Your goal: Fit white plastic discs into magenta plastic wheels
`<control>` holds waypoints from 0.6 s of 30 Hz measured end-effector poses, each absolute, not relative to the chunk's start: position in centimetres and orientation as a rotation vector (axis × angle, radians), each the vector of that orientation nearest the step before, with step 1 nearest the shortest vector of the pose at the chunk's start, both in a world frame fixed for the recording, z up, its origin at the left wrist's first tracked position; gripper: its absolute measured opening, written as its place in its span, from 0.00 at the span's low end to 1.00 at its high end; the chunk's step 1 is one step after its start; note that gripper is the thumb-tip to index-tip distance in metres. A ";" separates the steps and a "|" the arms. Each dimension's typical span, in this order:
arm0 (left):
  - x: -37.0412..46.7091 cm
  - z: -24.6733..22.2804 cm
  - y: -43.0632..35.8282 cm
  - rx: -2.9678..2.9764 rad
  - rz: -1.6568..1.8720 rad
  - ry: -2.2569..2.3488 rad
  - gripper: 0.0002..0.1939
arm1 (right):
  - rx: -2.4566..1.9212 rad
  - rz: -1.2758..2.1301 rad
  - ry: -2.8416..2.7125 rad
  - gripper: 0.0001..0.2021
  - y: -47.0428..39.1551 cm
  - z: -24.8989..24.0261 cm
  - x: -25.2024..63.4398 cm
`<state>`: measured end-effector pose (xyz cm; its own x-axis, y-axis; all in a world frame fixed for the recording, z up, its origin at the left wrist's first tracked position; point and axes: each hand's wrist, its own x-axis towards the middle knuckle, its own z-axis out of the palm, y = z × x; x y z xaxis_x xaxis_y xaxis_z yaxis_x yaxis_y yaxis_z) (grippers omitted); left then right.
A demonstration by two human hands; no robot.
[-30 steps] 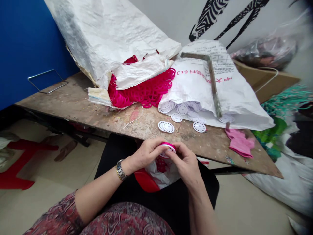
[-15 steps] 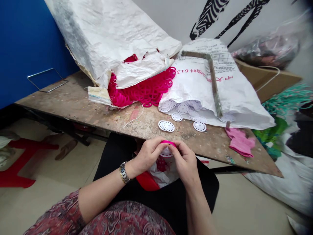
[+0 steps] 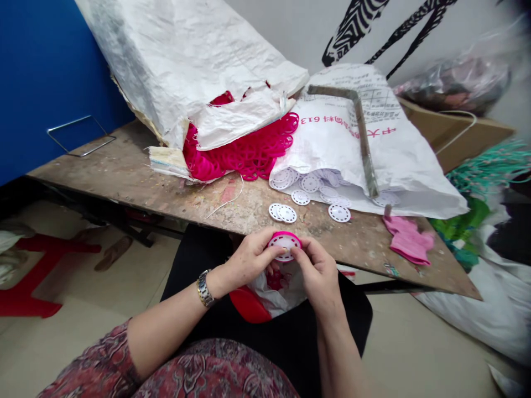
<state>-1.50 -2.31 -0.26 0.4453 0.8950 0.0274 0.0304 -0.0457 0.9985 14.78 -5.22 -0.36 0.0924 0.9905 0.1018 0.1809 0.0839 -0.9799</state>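
Note:
Between my two hands, just in front of the table's near edge, is a white slotted plastic disc [image 3: 284, 241] with a pink ring [image 3: 286, 234] around its rim. My left hand [image 3: 252, 257] grips the disc's left side, thumb on its face. On the right side, my right hand [image 3: 316, 271] pinches it with thumb and fingers. Under the hands, a white bag [image 3: 290, 287] with red pieces inside sits in a red container [image 3: 250, 305] between my legs. Two overlapping white discs [image 3: 286, 214] lie on the table beyond, with another disc [image 3: 339, 213] to their right.
A white sack [image 3: 199, 55] spills pink rings [image 3: 249, 155] onto the wooden table [image 3: 166, 190]. White discs show at the mouth of a second sack [image 3: 332, 127], with a bent metal bar [image 3: 365, 143] on top. A pink glove-like cloth [image 3: 409, 240] lies at right; a red stool [image 3: 33, 271] stands at left.
The disc and ring have risen slightly and tilted, so the disc's face now shows more fully. Both hands have shifted a little with it; the table things stay put.

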 end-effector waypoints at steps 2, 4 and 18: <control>-1.3 -0.2 -2.3 1.444 0.860 0.878 0.13 | -1.309 0.985 -1.273 0.07 -5.1 -0.4 14.8; -1.2 -0.2 -2.2 1.511 0.846 0.904 0.12 | -1.323 1.009 -1.244 0.09 -5.0 -0.5 14.9; -0.5 -1.2 -4.2 1.592 0.714 0.878 0.17 | -1.346 0.961 -1.254 0.08 -7.2 -1.8 15.6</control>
